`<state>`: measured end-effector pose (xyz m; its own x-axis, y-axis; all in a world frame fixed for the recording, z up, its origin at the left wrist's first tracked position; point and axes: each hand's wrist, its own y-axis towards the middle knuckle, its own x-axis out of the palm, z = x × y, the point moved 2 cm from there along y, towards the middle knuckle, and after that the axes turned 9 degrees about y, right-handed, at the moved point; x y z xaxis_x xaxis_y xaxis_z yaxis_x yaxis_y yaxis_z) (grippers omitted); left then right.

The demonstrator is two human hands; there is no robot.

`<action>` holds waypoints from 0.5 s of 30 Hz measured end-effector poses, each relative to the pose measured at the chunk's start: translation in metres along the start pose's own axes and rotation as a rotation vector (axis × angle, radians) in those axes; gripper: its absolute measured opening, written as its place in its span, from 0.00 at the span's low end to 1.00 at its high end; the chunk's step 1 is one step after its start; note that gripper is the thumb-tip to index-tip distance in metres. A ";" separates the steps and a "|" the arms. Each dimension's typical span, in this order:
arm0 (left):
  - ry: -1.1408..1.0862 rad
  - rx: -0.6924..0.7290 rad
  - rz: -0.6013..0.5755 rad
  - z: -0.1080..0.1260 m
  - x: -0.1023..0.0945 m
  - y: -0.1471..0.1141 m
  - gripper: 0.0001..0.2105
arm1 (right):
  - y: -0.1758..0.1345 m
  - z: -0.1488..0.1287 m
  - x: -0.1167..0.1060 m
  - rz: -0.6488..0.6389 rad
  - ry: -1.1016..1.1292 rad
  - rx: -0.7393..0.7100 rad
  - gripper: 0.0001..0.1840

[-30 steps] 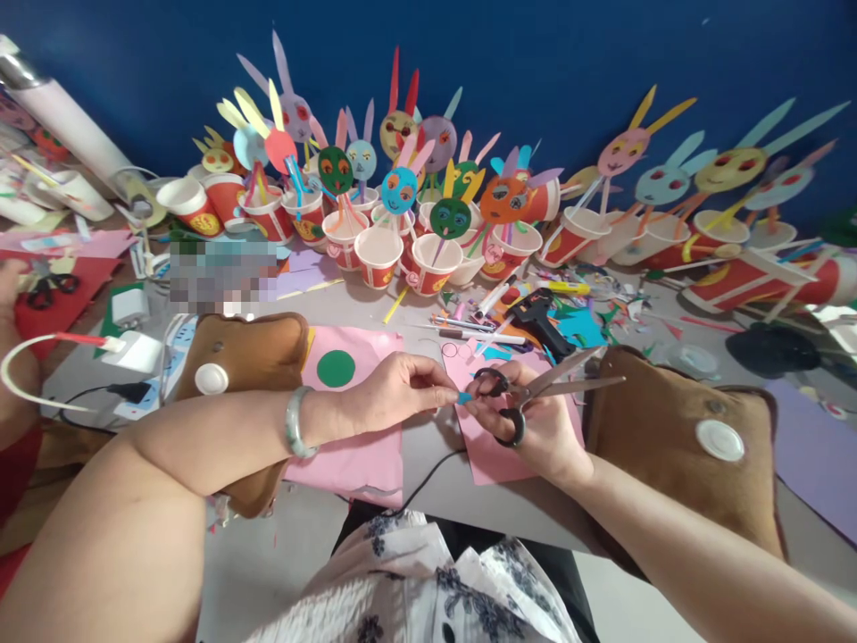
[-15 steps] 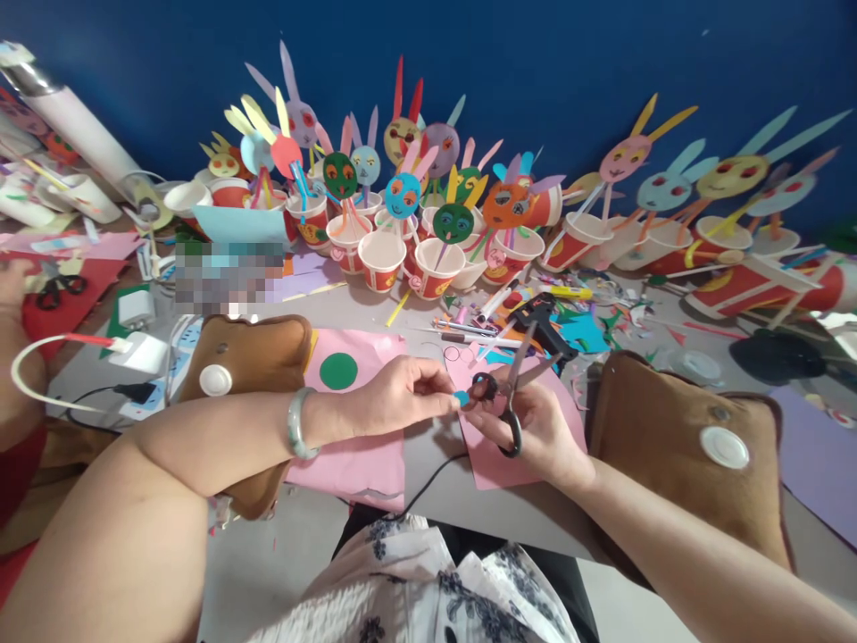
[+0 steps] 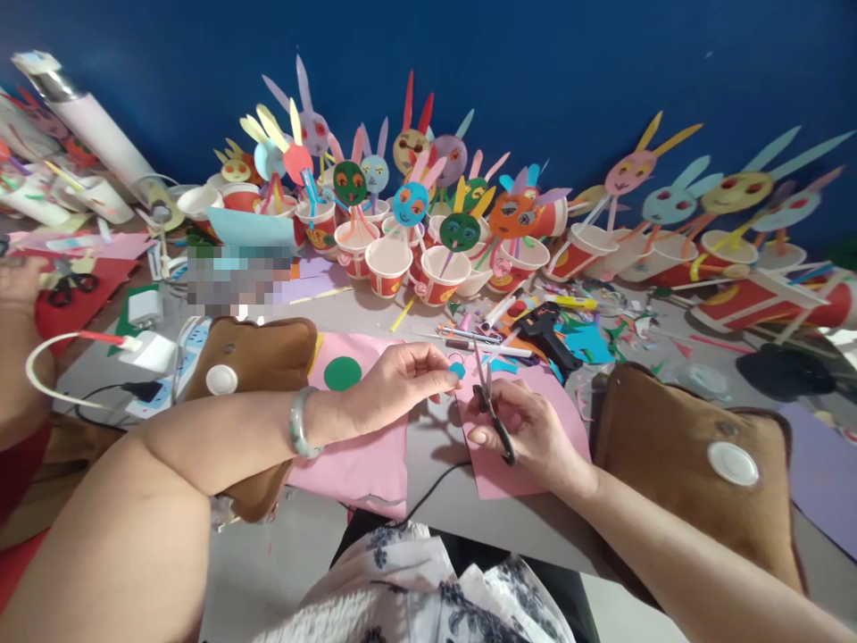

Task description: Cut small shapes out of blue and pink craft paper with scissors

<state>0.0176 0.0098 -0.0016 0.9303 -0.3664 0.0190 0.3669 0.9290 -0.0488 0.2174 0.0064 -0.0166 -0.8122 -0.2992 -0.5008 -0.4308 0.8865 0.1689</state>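
Observation:
Between thumb and fingertips, my left hand (image 3: 405, 384) pinches a small blue paper piece (image 3: 458, 370). My right hand (image 3: 532, 429) has its fingers in the handles of a pair of scissors (image 3: 492, 406), whose blades point up and away from me beside the blue piece. A pink paper sheet (image 3: 486, 478) lies beneath my right hand. Under my left forearm is another pink sheet (image 3: 375, 473), with a green paper circle (image 3: 343, 373) on it. Just beyond the scissors is a black glue gun (image 3: 550, 338).
Paper cups (image 3: 388, 266) with rabbit-faced paper figures stand along the blue wall. Brown cushion-like pouches lie at left (image 3: 254, 357) and right (image 3: 696, 473). Paper scraps (image 3: 593, 341) and pens (image 3: 488, 346) are scattered centrally. Another person's hand (image 3: 20, 286) is at far left, near a power strip (image 3: 191, 353).
My left hand has lifted slightly away with the blue piece. The scissors have turned more upright, and their blades look closer together. The whole view has shifted slightly.

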 end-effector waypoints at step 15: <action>-0.044 0.013 0.138 -0.002 -0.008 0.008 0.10 | -0.006 0.008 -0.001 0.073 0.293 0.179 0.22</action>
<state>0.0128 0.0203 -0.0044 0.9709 -0.2327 0.0565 0.2352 0.9711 -0.0408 0.2237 0.0045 -0.0241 -0.9278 -0.2986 -0.2238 -0.3131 0.9492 0.0311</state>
